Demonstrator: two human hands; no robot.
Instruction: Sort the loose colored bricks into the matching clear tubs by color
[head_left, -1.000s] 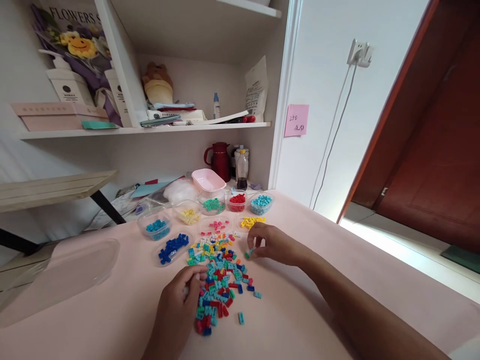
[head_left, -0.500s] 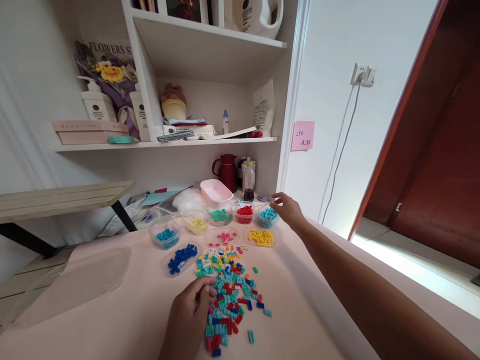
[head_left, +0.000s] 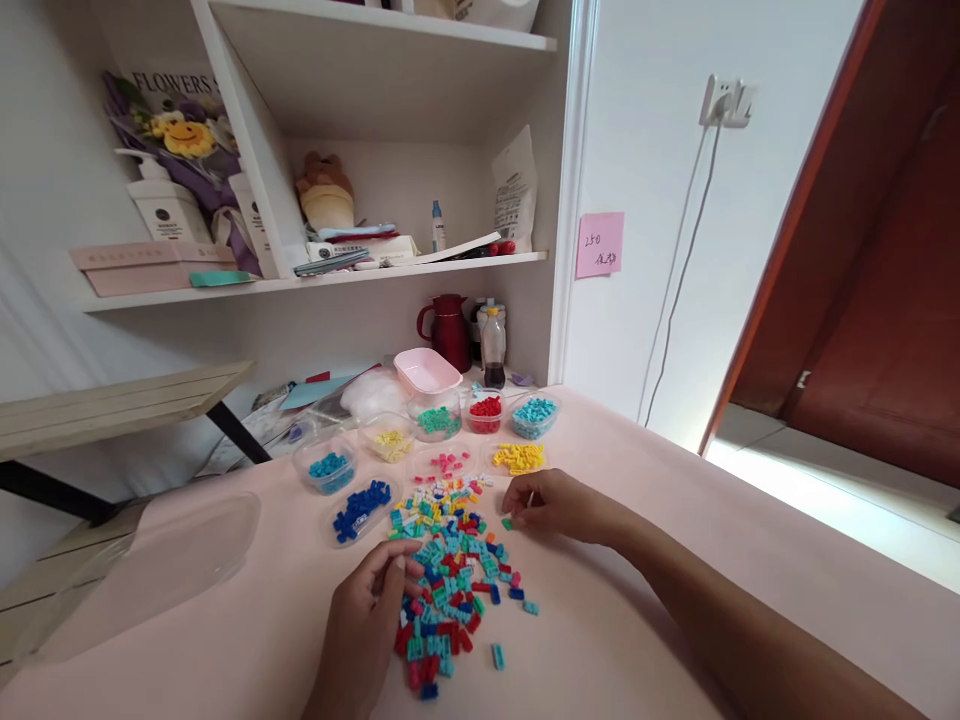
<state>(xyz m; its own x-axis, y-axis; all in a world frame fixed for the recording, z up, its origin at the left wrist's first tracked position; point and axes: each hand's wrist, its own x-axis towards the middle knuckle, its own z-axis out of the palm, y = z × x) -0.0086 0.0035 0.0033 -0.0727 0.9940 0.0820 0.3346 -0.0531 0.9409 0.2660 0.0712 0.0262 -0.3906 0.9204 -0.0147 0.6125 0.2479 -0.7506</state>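
Observation:
A mixed pile of small toy building bricks (head_left: 450, 570) in many colours lies on the pink tabletop. My left hand (head_left: 367, 610) rests at the pile's left edge, its fingers bent and apart, the tips among the bricks. My right hand (head_left: 551, 505) is at the pile's upper right, fingers curved and slightly apart. Its fingertips are at a loose green brick (head_left: 507, 523), and I cannot tell whether they grip it. Behind the pile, clear tubs hold sorted bricks: yellow bricks (head_left: 519, 458), pink bricks (head_left: 448, 463), dark blue bricks (head_left: 361, 508) and light blue bricks (head_left: 535, 411).
More clear tubs hold red bricks (head_left: 485, 412), green bricks (head_left: 438, 421), pale yellow bricks (head_left: 392, 445) and blue bricks (head_left: 331, 468). A pink basin (head_left: 427, 370), red jug (head_left: 450, 335) and bottle (head_left: 493, 350) stand behind. A clear plastic lid (head_left: 187, 545) lies left.
My right hand has come back from beside the light blue tub to the green brick near the pile. My left hand's fingers have parted a little. The view has tilted slightly.

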